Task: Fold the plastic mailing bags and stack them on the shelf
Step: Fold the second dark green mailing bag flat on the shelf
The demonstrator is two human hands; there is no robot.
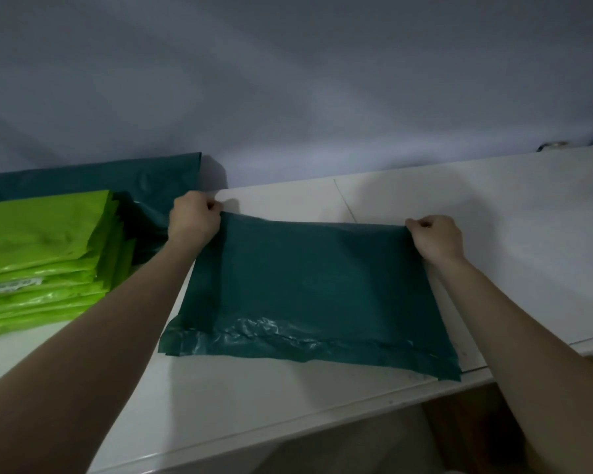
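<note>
Left hand (194, 218) and right hand (437, 237) each pinch a far corner of the smooth, rectangular dark-green plastic bag (308, 292) flat on the white shelf (493, 206), glossy lime bag stack (45, 258) at left.

Both arms reach forward, each hand pinching a far corner of the dark green bag.

The left hand (194, 218) is curled, thumb and fingers closed on the left far corner of the dark green bag (308, 289), knuckles up, its bare forearm running in from the lower left. The right hand (437, 238) is curled the same way on the right far corner, its forearm coming from the lower right. The hands are well apart, at about the same height.
</note>
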